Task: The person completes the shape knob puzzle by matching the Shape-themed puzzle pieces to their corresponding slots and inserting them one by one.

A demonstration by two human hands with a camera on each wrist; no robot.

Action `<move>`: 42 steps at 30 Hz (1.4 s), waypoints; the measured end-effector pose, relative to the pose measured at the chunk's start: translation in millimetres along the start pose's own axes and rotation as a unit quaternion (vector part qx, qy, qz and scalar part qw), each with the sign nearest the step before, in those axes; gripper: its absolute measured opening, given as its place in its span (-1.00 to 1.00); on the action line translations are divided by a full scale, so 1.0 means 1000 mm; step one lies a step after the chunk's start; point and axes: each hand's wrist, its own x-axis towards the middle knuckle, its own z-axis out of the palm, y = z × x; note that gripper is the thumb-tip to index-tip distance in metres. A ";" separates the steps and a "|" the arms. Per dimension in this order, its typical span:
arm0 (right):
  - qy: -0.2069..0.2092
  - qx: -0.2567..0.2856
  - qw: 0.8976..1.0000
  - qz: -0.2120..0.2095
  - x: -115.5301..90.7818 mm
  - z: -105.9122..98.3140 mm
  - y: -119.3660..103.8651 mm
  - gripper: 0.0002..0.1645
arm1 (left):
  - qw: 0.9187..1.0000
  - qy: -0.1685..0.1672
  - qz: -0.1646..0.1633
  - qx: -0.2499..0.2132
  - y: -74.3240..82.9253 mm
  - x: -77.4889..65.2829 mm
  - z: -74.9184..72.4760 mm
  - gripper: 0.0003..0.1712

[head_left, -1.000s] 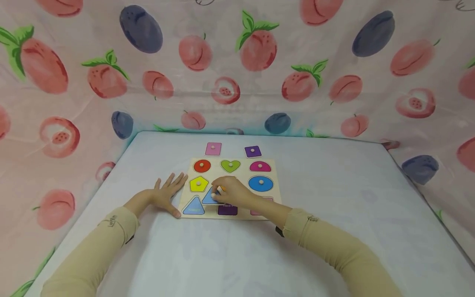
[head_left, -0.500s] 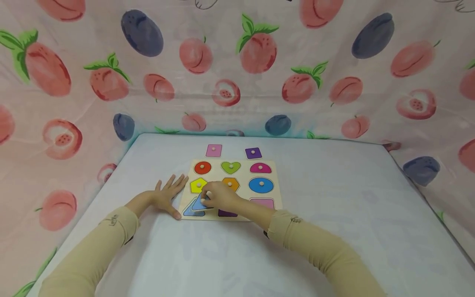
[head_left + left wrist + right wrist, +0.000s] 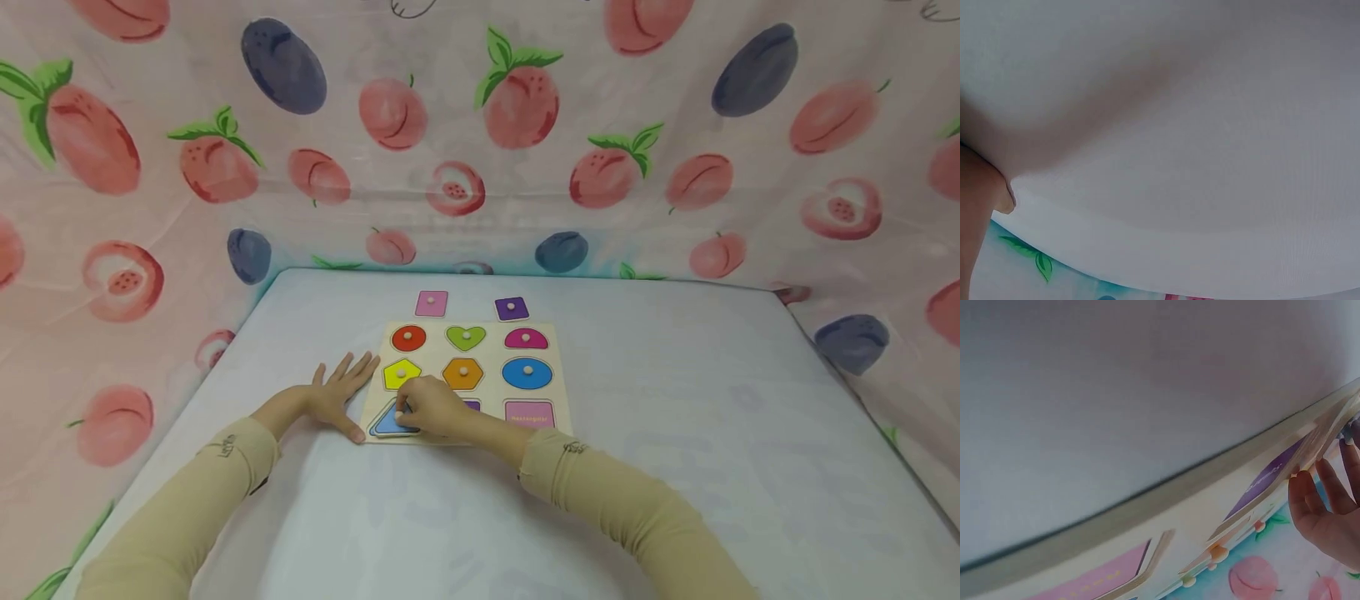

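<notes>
A wooden knob puzzle board (image 3: 492, 350) lies on the table. My right hand (image 3: 433, 408) pinches the knob of a blue triangle piece (image 3: 390, 423) over the triangle recess at the board's near left corner. The piece sits slightly off the recess outline. My left hand (image 3: 335, 398) rests flat with spread fingers along the board's left edge, thumb by the near corner. In the right wrist view, the right hand's fingers (image 3: 1329, 500) reach over the board past the purple square recess (image 3: 1266, 478); the triangle is mostly hidden there. The left wrist view shows mainly tablecloth and part of the hand (image 3: 979, 194).
Beyond the board lie a pink rectangle piece (image 3: 431, 307) and a purple square piece (image 3: 512, 312). Several knobbed pieces, such as the orange hexagon (image 3: 462, 379) and blue oval (image 3: 517, 379), sit in the board. The pink rectangle recess (image 3: 529, 412) is uncovered. A fruit-print curtain (image 3: 502, 192) stands behind.
My right hand has moved left and toward me with the blue triangle, lowering it over the triangle recess. The orange hexagon is now uncovered. My left hand has stayed put.
</notes>
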 end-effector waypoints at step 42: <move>0.054 -0.021 0.998 -0.002 0.007 0.015 0.000 -0.88 | 1.000 0.002 -0.010 0.002 0.005 0.001 0.000 0.52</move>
